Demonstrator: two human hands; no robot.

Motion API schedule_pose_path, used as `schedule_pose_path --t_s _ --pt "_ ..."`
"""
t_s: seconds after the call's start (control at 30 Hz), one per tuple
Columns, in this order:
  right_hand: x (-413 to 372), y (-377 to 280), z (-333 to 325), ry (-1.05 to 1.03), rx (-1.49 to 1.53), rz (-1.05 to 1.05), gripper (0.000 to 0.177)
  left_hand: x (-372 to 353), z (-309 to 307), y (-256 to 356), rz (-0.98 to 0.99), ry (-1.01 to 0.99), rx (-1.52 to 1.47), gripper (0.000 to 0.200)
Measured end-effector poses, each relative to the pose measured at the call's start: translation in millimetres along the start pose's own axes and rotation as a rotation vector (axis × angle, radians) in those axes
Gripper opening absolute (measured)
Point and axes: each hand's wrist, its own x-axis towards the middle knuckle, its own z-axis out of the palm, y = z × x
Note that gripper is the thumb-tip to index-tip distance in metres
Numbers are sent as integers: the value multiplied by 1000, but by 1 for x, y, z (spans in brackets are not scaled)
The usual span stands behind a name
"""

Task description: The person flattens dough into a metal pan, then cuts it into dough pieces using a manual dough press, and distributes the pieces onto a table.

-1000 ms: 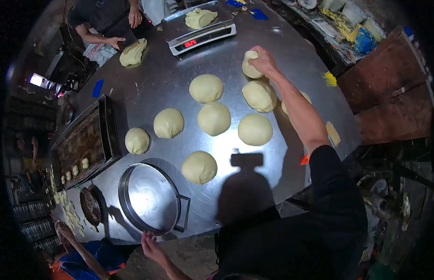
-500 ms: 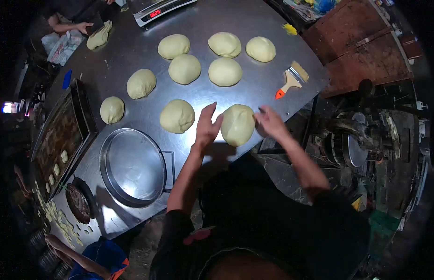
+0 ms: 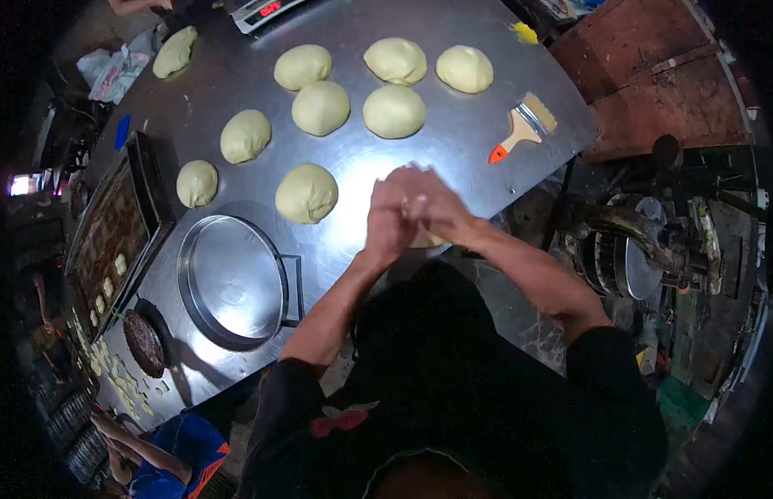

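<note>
Over the near edge of the steel table, my left hand and my right hand come together, blurred by motion. Beneath them lies a ball of dough, mostly hidden, with only a pale strip of it showing below the palms. Whether my fingers grip the dough does not show. Left of my hands rests another smooth dough ball. Farther back several more sit, among them one dough ball straight ahead.
A round metal pan stands at left, beside a dark baking tray. A brush lies at right and a scale at the back. Co-workers' arms show at lower left and top left, near a dough piece.
My hands were apart on either side of the dough ball and have moved together over it, covering most of it. The view has shifted slightly. The far co-worker's hand has left the dough piece.
</note>
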Motion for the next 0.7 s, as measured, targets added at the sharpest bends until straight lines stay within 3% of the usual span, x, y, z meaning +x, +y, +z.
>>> schedule_pose_path --t_s 0.03,0.07,0.17,0.23,0.3,0.33,0.4,0.43,0.5,0.57,0.63,0.7 --pt "-5 -1 17 26 109 -48 55 10 6 15 258 -110 185 38" --pt "-13 0 29 23 109 -44 55 -3 25 2 297 -161 278 42" --pt "1 25 49 -247 -440 -200 61 -9 71 -48 459 -161 493 69" --pt "34 40 47 -388 -345 -149 63 15 64 -38 403 -145 486 60" --pt "52 36 33 -534 -251 -77 65 50 53 -32 267 -441 503 71" --pt "57 30 24 -605 -203 -38 66 50 50 -39 331 -315 396 64" --pt "48 15 -1 -861 -377 -119 68 32 32 -41 164 -288 116 69" --pt "42 30 0 -851 -390 -123 68 19 36 -53 306 -105 314 72" --pt "24 53 16 -444 -218 -61 67 -23 32 -64 262 -180 416 73" --pt "42 59 9 -481 -176 -55 62 -23 25 -70 219 -242 520 75" --pt "45 56 2 -503 -184 -47 59 -25 21 -67 297 -243 623 78" --pt "12 37 -1 -517 -142 46 56 -42 27 -60 344 -186 592 80"
